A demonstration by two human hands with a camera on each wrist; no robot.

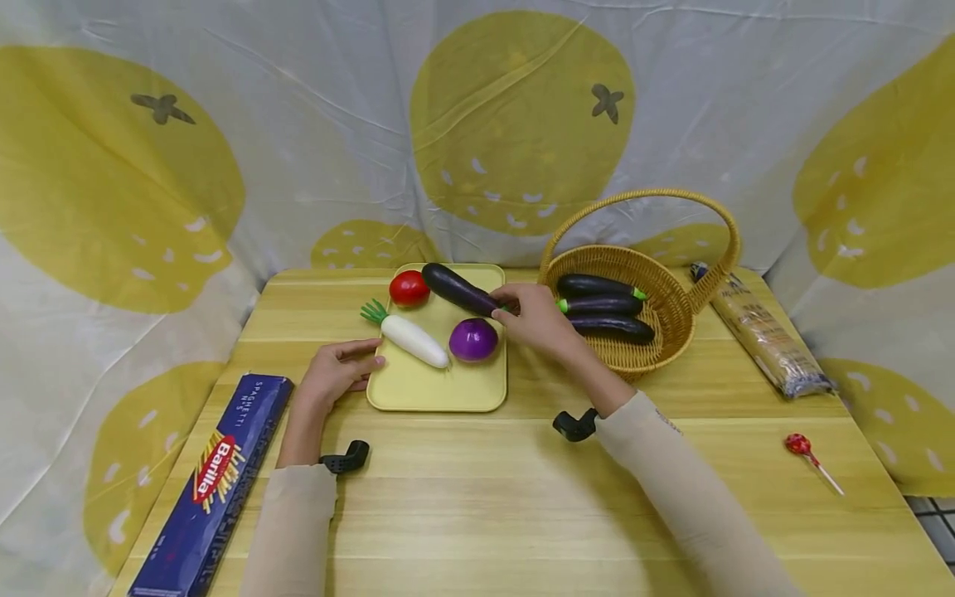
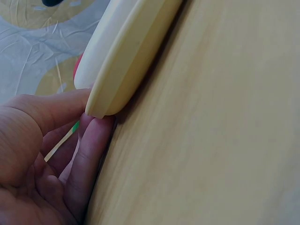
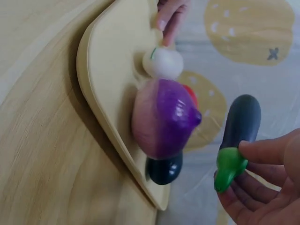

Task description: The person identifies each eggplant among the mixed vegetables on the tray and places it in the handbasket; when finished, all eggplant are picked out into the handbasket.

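Note:
My right hand (image 1: 533, 317) pinches a dark purple eggplant (image 3: 241, 119) near its green stem, above the back of the yellow tray (image 1: 436, 398). In the right wrist view, another dark rounded end (image 3: 164, 169) shows on the tray behind the purple onion (image 1: 473, 341). My left hand (image 1: 336, 375) grips the tray's left edge, thumb at the rim and fingers beneath it. A white radish (image 1: 414, 340) with green leaves lies across the tray's left side, and a red tomato (image 1: 409, 288) sits at its back left corner.
Right of the tray stands a wicker basket (image 1: 675, 352) with a tall handle, holding three eggplants (image 1: 608, 305). A clear bag of pasta (image 1: 768, 336) lies beyond it, with a red lollipop (image 1: 798, 444) nearer the front. On the left lies a blue spaghetti box (image 1: 216, 481). Patterned cloth (image 1: 358, 124) hangs behind.

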